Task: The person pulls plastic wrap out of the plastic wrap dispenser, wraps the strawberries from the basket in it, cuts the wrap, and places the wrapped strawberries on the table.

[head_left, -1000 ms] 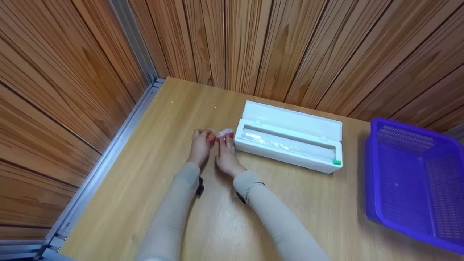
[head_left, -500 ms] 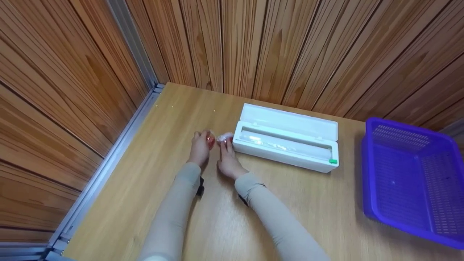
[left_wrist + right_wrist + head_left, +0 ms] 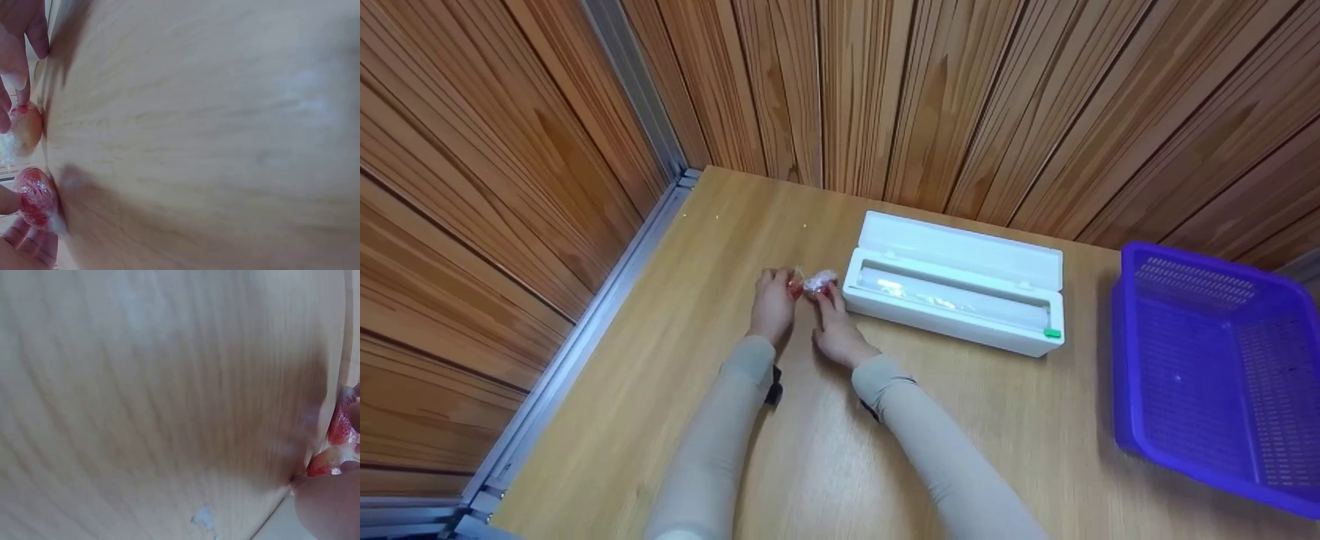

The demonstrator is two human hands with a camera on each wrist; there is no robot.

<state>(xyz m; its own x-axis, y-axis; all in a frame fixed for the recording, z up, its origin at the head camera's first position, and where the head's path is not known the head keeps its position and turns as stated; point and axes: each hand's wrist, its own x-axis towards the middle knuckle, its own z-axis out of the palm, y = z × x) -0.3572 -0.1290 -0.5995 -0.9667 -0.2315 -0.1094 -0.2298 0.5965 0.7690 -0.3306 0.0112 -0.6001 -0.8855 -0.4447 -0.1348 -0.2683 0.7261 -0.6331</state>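
Observation:
Side by side on the table are two small round fruits in clear plastic wrap; their exact kind is unclear. My left hand (image 3: 771, 307) holds the red fruit (image 3: 36, 197) between thumb and fingers. Just to the right, my right hand (image 3: 838, 334) has its fingers on the yellow-and-red fruit (image 3: 27, 132), whose bunched whitish wrap (image 3: 819, 280) shows in the head view. At the edge of the right wrist view, both fruits are partly hidden by fingers. A white cling film dispenser (image 3: 952, 330) stands beside the right hand, lid raised, with a film roll (image 3: 952, 296) inside.
A purple plastic basket (image 3: 1132, 360) stands at the right of the wooden table (image 3: 660, 420). On the dispenser's right end sits a green slider (image 3: 1052, 333). Wood-panelled walls (image 3: 915, 105) rise behind and to the left, with a metal rail (image 3: 585, 337) along the left edge.
My right hand has shifted slightly, and the wrapped fruit under it now sits closer to the left one. The left hand stays on its fruit. The head view has moved a little.

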